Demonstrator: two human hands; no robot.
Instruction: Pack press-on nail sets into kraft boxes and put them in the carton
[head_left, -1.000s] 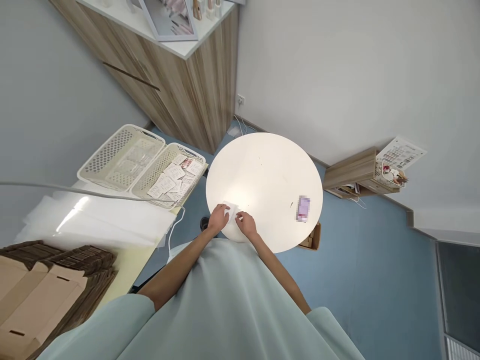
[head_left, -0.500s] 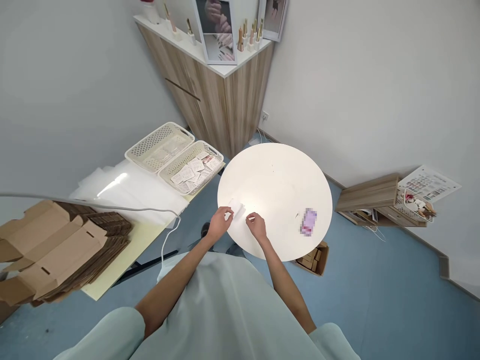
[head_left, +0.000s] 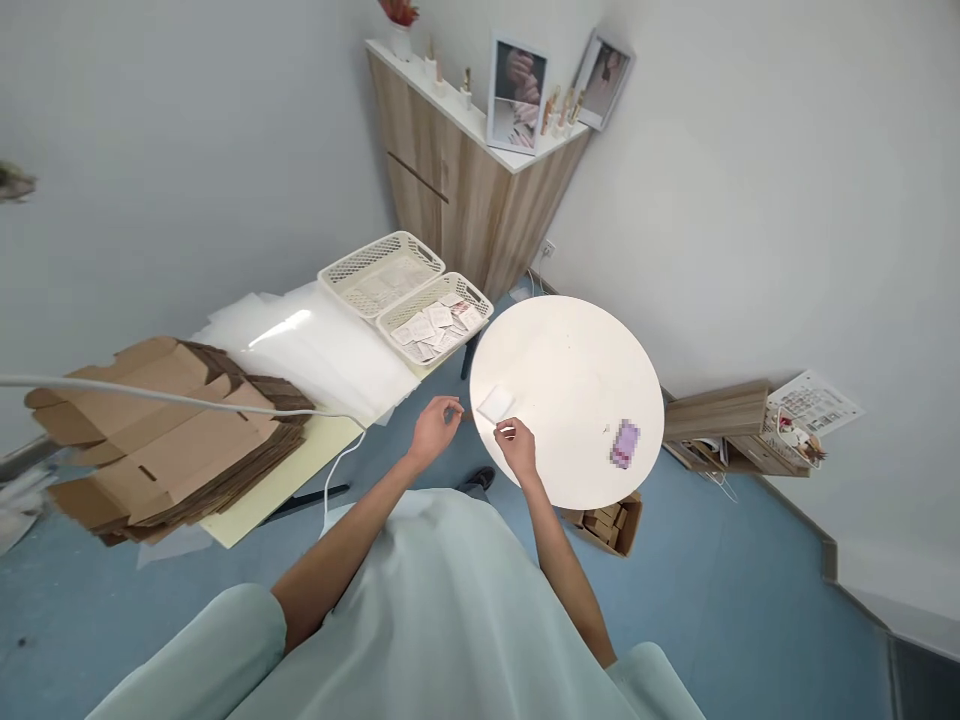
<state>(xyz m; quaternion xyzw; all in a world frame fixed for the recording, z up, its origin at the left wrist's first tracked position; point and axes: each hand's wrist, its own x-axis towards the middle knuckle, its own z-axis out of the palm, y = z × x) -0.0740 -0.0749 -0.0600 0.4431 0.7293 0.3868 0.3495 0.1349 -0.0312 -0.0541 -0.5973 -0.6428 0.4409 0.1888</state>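
A small flat white packet (head_left: 496, 404) lies at the left edge of the round white table (head_left: 570, 380). My right hand (head_left: 517, 447) is at the packet's near corner, its thumb and fingers closed on that edge. Just off the table's left side, my left hand (head_left: 436, 432) hangs in the air, apart from the packet. Its fingers are bent with a gap to the thumb, and nothing shows in them. A pixelated purple item (head_left: 625, 444) lies on the right part of the table.
On the left, a side table (head_left: 322, 450) bears stacked flat cardboard boxes (head_left: 180, 430), clear plastic sheets (head_left: 300, 340) and two white baskets (head_left: 382, 275), one with printed cards. A cable (head_left: 225, 405) crosses in front. A wooden cabinet (head_left: 457, 200) stands behind; a carton (head_left: 622, 525) sits below the round table.
My left hand has moved left, away from the packet and off the table. My right hand has come to the packet, which now lies flatter. The view has shifted.
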